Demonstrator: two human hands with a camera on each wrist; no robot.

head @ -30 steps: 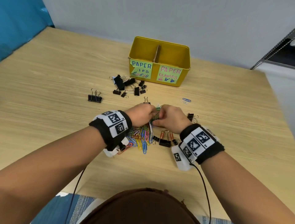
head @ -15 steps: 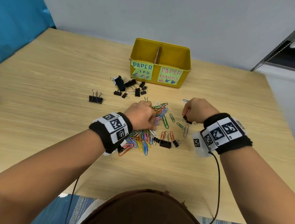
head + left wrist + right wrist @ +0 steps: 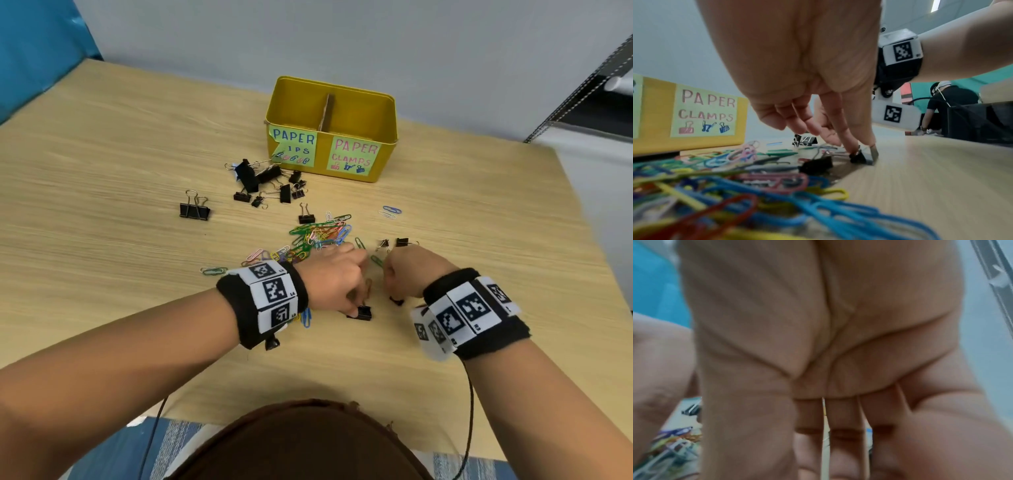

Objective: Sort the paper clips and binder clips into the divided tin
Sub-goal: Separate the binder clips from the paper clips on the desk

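Note:
The yellow divided tin [image 3: 332,164] stands at the back, labelled for paper clips on the left and paper clamps on the right. A coloured paper clip pile [image 3: 318,236] lies in the middle of the table. My left hand [image 3: 356,307] pinches a small black binder clip [image 3: 363,312] on the table; in the left wrist view, thumb and forefinger of this left hand [image 3: 863,151] close on the same binder clip [image 3: 860,157]. My right hand [image 3: 399,291] is beside it with fingers curled, and a tiny black binder clip [image 3: 397,301] shows under its thumb side. The right wrist view shows only that right hand [image 3: 818,451], blurred.
A heap of black binder clips [image 3: 267,181] sits left of the tin's front. One large clip [image 3: 194,209] lies alone at the left, a small one [image 3: 306,216] above the pile, two more [image 3: 394,243] beyond my right hand. Loose paper clips [image 3: 390,210] lie right. A person [image 3: 941,105] is in the background.
My right hand came back left and nearer to me, beside the left. My left hand left the paper clip pile and went down onto the black binder clip at the front.

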